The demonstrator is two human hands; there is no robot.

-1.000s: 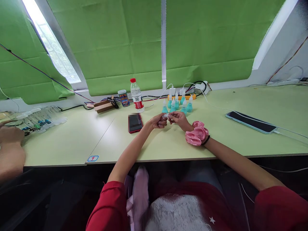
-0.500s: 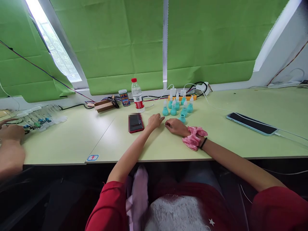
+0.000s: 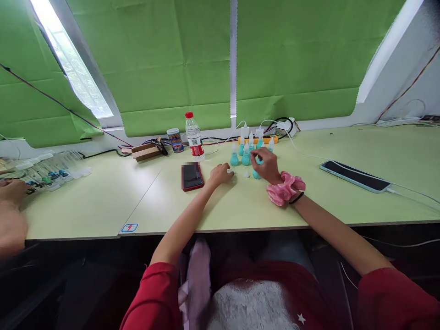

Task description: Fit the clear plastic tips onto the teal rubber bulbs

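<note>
Several small teal bulb-shaped bottles (image 3: 245, 159) with whitish pointed tops stand in a group on the table. My right hand (image 3: 267, 166), with a pink scrunchie (image 3: 283, 189) at its wrist, is over the near side of the group, thumb and index finger pinched; what is between them is too small to tell. It partly hides a front teal bottle (image 3: 256, 174). A small white tip (image 3: 246, 174) lies on the tabletop between my hands. My left hand (image 3: 220, 174) rests left of it, fingers curled around something small and pale I cannot make out.
Left of my left hand lies a dark phone with a red edge (image 3: 192, 176). Behind are a water bottle (image 3: 195, 140), a can (image 3: 175, 140), a cardboard box (image 3: 145, 151) and an orange power strip (image 3: 271, 139). A charging phone (image 3: 357, 176) is right; another person's hand (image 3: 13, 191) is far left.
My right hand has lifted from the tabletop and moved right and back over the bottles, uncovering the small white tip. My left hand has stayed nearly in place.
</note>
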